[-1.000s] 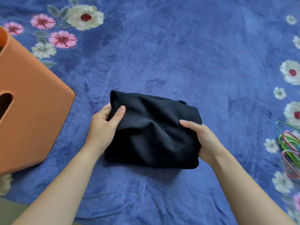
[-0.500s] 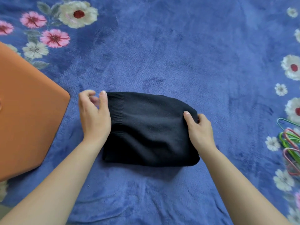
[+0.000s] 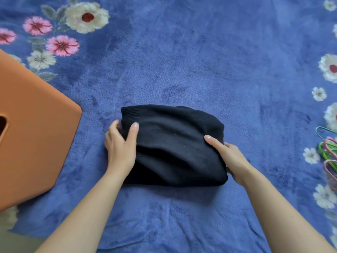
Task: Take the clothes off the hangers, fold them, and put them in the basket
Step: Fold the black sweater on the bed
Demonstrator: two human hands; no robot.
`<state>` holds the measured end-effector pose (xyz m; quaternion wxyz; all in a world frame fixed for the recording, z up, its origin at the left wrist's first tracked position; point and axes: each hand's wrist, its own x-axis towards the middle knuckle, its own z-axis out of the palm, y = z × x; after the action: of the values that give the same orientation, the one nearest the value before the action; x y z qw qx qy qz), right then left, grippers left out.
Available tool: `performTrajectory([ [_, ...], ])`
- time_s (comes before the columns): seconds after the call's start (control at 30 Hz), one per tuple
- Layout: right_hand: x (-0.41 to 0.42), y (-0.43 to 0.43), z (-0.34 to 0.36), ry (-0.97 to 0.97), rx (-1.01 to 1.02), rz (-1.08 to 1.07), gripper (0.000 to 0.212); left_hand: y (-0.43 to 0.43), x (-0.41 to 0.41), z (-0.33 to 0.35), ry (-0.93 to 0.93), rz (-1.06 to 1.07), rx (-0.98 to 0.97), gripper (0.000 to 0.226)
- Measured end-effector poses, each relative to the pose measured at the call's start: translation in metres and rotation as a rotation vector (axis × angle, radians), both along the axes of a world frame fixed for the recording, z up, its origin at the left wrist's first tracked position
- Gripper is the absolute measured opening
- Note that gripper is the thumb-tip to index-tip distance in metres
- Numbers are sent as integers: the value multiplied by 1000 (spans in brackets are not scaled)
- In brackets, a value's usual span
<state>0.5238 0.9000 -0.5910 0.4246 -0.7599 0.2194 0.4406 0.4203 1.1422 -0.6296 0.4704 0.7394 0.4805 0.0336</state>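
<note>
Gripping opposite ends of the folded black sweater (image 3: 175, 143), left hand (image 3: 120, 150) and right hand (image 3: 232, 157) hold it; basket (image 3: 36, 136) nearby.

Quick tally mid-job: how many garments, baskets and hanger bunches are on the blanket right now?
Black folded garment: 1
Orange basket: 1
Bunch of coloured hangers: 1 (cut off by the right edge, so the single hangers cannot be counted)
Total: 3

A blue floral blanket (image 3: 191, 57) — bearing folded black sweater (image 3: 173, 143), orange basket (image 3: 36, 136), coloured hangers (image 3: 329, 154).
</note>
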Motion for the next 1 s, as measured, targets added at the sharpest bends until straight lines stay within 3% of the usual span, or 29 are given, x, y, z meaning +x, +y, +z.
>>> performTrajectory([
  [0.13, -4, 11, -1, 47, 89, -124, 53, 10, -19, 6, -51, 57, -552, 68],
  [0.23, -16, 15, 11, 35, 156, -107, 40, 1, -17, 18, -118, 64, -651, 26],
  [0.37, -32, 11, 55, -113, 128, -116, 23, -8, -32, 56, -93, 165, -832, 29],
  [0.57, -56, 19, 167, -146, 202, 115, 26, 0, -113, 168, -226, 83, -841, 56],
  [0.7, -65, 57, 232, -184, 268, 250, 24, 23, -154, 239, -361, 115, -741, 41],
  [0.8, -63, 104, 270, -223, 328, 330, 24, 56, -169, 275, -421, 149, -686, 49],
  [1.0, -56, 245, 300, -309, 380, 516, 24, 154, -187, 292, -402, 412, -719, 35],
])
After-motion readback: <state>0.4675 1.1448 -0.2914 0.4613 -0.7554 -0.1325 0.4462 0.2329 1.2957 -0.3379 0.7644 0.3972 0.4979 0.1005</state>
